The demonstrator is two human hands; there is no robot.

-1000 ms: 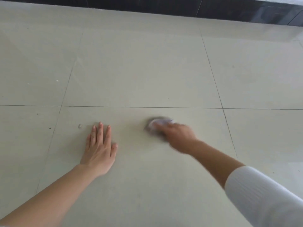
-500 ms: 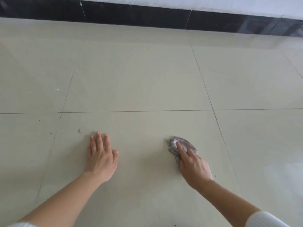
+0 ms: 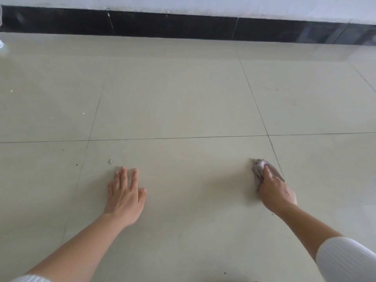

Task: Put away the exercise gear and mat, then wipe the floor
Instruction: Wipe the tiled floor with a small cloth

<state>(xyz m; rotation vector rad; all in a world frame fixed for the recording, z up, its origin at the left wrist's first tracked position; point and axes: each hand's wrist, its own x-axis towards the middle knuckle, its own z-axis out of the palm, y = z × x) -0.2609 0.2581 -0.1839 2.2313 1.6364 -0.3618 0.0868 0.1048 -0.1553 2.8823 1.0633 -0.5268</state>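
A pale beige tiled floor [image 3: 183, 94] fills the view. My right hand [image 3: 275, 191] presses a crumpled grey-lilac cloth [image 3: 259, 168] onto the floor at the right, close to a tile joint; its index finger lies stretched over the cloth and the other fingers curl round the bundle. My left hand [image 3: 125, 193] lies flat on the tile at the centre left, palm down, fingers straight and spread. No exercise gear or mat is in view.
A black skirting strip [image 3: 162, 25] runs under a white wall at the far edge. A small crumb of debris [image 3: 110, 161] lies just beyond my left fingertips. A few dark specks [image 3: 77, 164] and white specks [image 3: 83, 113] dot the left tiles.
My right hand has swept the cloth to the right, from near the middle of the tile towards the tile joint. My left hand has stayed flat in the same place.
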